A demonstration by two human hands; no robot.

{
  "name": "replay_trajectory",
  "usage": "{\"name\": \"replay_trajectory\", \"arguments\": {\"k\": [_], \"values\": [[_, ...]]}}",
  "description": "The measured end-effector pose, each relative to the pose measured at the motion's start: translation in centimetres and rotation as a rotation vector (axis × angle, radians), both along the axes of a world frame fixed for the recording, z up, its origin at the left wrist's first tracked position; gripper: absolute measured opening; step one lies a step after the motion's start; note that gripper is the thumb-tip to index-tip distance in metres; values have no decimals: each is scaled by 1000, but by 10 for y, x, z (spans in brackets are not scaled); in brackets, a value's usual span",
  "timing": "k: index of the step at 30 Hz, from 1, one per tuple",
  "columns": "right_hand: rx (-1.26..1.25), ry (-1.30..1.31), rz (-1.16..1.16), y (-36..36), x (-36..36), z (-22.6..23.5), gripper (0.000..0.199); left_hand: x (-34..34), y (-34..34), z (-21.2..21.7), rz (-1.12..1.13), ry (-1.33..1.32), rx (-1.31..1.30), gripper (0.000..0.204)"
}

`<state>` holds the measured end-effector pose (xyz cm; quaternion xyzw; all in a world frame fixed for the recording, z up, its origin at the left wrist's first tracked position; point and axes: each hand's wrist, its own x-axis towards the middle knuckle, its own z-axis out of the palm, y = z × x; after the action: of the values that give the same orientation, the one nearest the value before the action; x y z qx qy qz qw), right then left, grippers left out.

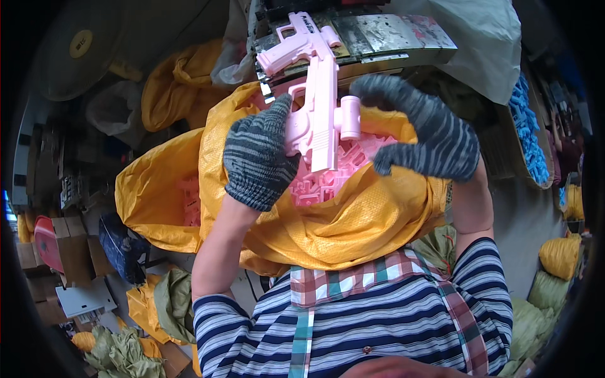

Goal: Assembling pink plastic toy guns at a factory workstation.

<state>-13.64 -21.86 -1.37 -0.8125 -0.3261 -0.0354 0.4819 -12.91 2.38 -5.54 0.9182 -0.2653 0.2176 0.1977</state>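
My left hand (259, 156), in a grey and black striped knit glove, is closed round the grip side of a pink plastic toy pistol (323, 116). A round scope-like part (349, 118) juts from the toy's right side. Beyond its far end a second pink toy pistol shape (301, 45) lies over the metal machine ledge; I cannot tell whether the two are joined. To the right, my gloved right hand (428, 129) is open, fingers and thumb apart, with nothing between them. Below both hands, a yellow woven sack (328, 233) holds many pink plastic pieces (318, 187).
A metal machine ledge (391, 38) stands at the far side. Another yellow sack (157, 189) with pink parts sits left. Blue plastic pieces (529, 135) fill a box at the right. Cardboard boxes (72, 246) and green sacks (120, 353) lie at the lower left.
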Motion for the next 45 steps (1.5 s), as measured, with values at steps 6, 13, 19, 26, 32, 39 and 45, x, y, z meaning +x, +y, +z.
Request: {"name": "replay_trajectory", "arguments": {"k": [6, 13, 19, 26, 32, 39, 45], "values": [[-110, -210, -208, -12, 23, -17, 48, 51, -14, 12, -67, -262, 140, 67], [53, 23, -109, -34, 38, -20, 55, 117, -11, 40, 232, 200, 406, 59], [-65, -149, -166, -25, 76, -29, 53, 58, 30, 15, 308, -126, 319, 56], [-411, -454, -93, -6, 168, -45, 39, -17, 151, 10, 923, 59, 653, 74], [-318, -347, -151, -13, 96, 3, 30, -14, 94, -3, 372, 9, 290, 65], [-665, 282, 215, -26, 69, -74, 26, -28, -7, -28, -659, 595, -63, 54], [-1230, 451, -136, -25, 58, -135, 48, -55, -15, -33, -977, 724, 109, 51]]}}
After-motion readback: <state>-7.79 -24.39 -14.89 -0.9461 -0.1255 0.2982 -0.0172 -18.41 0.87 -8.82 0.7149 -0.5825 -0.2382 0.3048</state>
